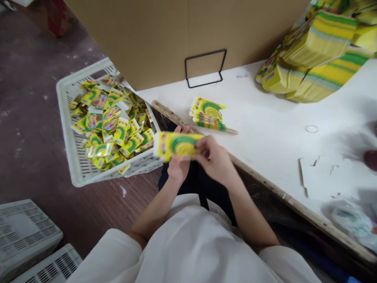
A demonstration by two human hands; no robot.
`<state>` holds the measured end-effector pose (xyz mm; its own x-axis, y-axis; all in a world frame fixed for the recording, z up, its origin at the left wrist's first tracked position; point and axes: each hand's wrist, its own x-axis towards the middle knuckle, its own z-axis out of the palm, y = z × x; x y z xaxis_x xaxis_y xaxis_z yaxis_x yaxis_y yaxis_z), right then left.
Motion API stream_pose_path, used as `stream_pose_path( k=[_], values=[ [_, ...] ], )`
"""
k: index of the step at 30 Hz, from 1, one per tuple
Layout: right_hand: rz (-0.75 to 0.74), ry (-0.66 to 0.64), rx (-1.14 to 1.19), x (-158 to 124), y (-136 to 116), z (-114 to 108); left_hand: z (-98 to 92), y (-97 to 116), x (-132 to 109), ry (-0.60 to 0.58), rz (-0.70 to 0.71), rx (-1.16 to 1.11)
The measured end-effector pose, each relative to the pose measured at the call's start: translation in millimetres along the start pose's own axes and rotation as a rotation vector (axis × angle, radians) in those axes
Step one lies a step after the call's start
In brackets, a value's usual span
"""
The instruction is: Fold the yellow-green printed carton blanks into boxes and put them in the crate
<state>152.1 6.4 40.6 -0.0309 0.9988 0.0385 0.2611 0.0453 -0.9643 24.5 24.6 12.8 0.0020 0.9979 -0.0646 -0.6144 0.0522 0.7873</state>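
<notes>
A flat yellow and green printed carton (pixel 179 145) is held in front of my body, slightly blurred. My right hand (pixel 210 157) pinches its right end between thumb and fingers. Under the carton is my left hand (pixel 179 169), its thumb at the near edge and its fingertips showing past the far edge; the carton covers its palm. Just beyond, on the white table, lies a small fanned stack of flat cartons (pixel 207 112). To the left, a white plastic basket (pixel 66 129) holds a heap of formed small yellow boxes (pixel 120 129).
A large cardboard box (pixel 165 39) and a black wire stand (pixel 205 84) are at the table's back. Bundled flat cartons (pixel 318 59) pile up at the right. A rubber band (pixel 311 129) and white card (pixel 324 177) lie nearer. Grey crates (pixel 26 232) stand lower left.
</notes>
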Motion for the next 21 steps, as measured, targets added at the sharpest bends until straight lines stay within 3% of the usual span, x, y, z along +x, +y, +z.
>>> stream_pose_path(
  k=[2,4,7,10,15,18,21],
  values=[
    [0.019,-0.123,0.221,-13.5,-1.7,19.3,8.4,8.7,1.7,0.010,0.013,-0.027],
    [0.035,-0.145,0.385,-20.2,1.7,34.2,12.7,14.2,3.6,0.037,0.020,-0.044],
    [0.066,-0.135,0.398,-21.3,8.4,41.2,9.8,12.2,4.8,0.101,0.023,-0.050],
    [0.082,-0.108,0.301,-17.5,11.2,29.6,-0.9,2.5,2.8,0.081,-0.003,0.055],
    [0.012,-0.025,0.223,-13.0,11.8,-3.0,-20.9,-8.5,0.2,-0.103,0.037,0.269],
    [-0.014,0.003,0.169,-12.8,15.0,-10.0,-26.7,-11.3,0.3,0.016,0.070,0.352],
    [-0.057,0.069,0.091,-13.2,15.9,-12.4,-25.4,-9.8,2.5,0.105,0.005,0.371]
  ],
)
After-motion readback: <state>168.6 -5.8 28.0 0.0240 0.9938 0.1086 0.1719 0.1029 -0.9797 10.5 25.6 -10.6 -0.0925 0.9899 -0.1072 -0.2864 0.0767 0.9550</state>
